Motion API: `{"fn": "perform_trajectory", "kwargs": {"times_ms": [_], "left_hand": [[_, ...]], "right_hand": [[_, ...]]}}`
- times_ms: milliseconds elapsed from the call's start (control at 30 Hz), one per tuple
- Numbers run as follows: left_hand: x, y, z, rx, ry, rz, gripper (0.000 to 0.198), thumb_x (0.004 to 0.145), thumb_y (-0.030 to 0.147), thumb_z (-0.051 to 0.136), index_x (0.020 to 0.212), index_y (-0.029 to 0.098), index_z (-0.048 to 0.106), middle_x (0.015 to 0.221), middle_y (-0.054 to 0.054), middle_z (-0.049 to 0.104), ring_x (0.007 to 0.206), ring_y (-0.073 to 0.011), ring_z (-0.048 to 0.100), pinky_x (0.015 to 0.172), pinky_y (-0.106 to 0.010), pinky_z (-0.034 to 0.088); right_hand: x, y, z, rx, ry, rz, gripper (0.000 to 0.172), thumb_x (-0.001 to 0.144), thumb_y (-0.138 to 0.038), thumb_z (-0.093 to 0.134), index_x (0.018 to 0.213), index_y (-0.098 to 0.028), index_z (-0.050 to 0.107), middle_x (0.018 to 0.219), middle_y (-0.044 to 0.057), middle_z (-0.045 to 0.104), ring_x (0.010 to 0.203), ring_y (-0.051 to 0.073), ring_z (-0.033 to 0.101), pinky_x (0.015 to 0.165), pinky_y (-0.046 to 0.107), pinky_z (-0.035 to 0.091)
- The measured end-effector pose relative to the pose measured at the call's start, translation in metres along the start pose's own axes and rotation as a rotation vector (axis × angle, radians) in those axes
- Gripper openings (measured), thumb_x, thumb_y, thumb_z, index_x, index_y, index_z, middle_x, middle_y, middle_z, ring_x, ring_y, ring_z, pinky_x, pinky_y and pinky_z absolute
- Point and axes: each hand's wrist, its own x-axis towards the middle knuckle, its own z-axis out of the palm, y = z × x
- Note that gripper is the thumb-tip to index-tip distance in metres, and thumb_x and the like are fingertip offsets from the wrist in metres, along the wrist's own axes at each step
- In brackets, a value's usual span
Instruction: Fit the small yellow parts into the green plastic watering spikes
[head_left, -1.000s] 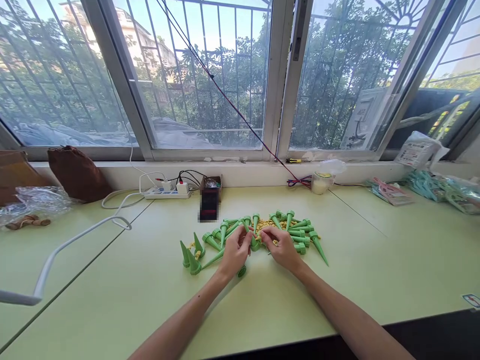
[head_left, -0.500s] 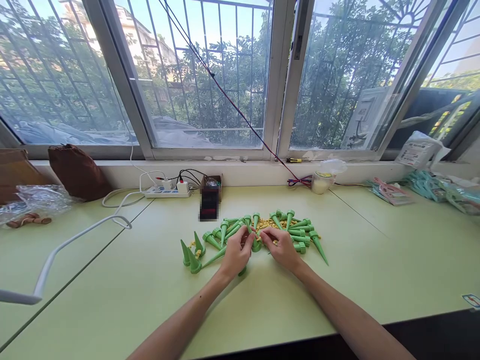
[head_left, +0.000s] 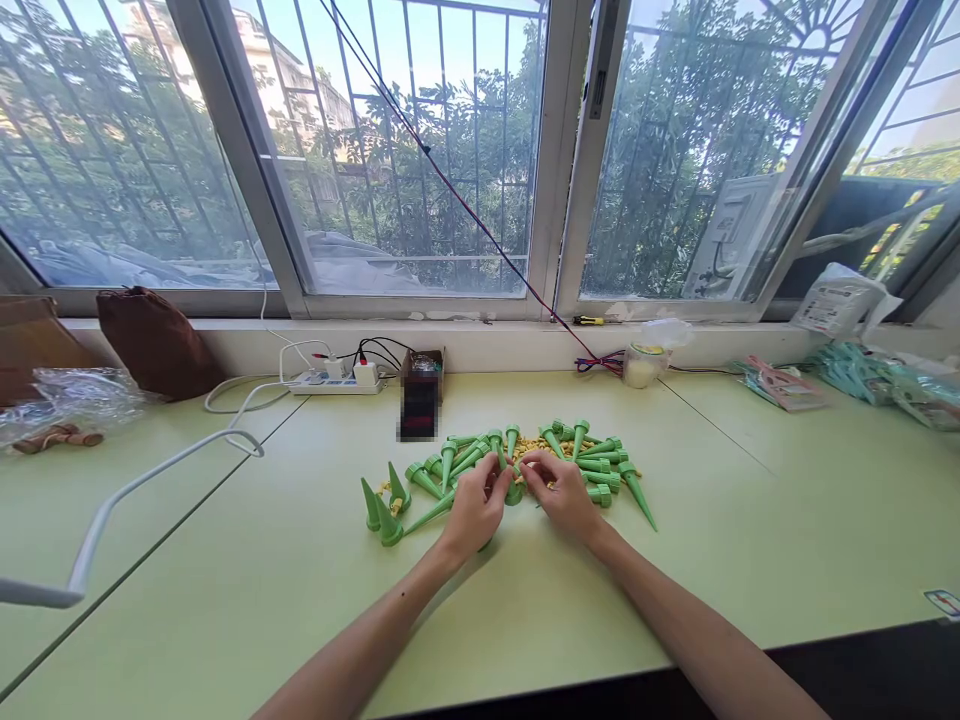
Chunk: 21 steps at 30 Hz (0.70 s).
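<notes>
My left hand [head_left: 476, 508] is closed around a green plastic watering spike [head_left: 513, 493], partly hidden by the fingers. Close to the spike's edge, my right hand [head_left: 561, 492] pinches a small yellow piece, mostly covered by the fingertips. Behind both hands lies a pile of small yellow pieces [head_left: 534, 447]. Several more green spikes with ridged caps [head_left: 600, 480] ring that pile on both sides. At the left, three green cones [head_left: 388, 525] stand point up, with a few yellow pieces between them.
A power strip [head_left: 336, 384] with plugs and a small box [head_left: 427, 366] stand along the back, beside a dark blurred item [head_left: 418, 408]. A white tube [head_left: 150, 478] crosses the left side. A jar [head_left: 643, 368] and bagged items [head_left: 855, 370] are at the back right.
Both hands stay almost in place around the green spike. Only slight finger movement shows; the things on the table have not moved.
</notes>
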Motion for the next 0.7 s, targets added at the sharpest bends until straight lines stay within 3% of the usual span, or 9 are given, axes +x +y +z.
{"fn": "perform_trajectory", "kwargs": {"times_ms": [700], "left_hand": [[0.0029, 0.0052, -0.0029, -0.09, 0.051, -0.061, 0.025, 0.094, 0.045, 0.051, 0.094, 0.02, 0.059, 0.066, 0.002, 0.053, 0.051, -0.0137, 0.047, 0.048, -0.026, 0.038]], "right_hand": [[-0.0021, -0.0077, -0.0031, -0.016, -0.069, -0.051, 0.025, 0.095, -0.031, 0.056, 0.11, -0.017, 0.07, 0.067, 0.0, 0.056, 0.059, 0.015, 0.048, 0.057, 0.027, 0.038]]}}
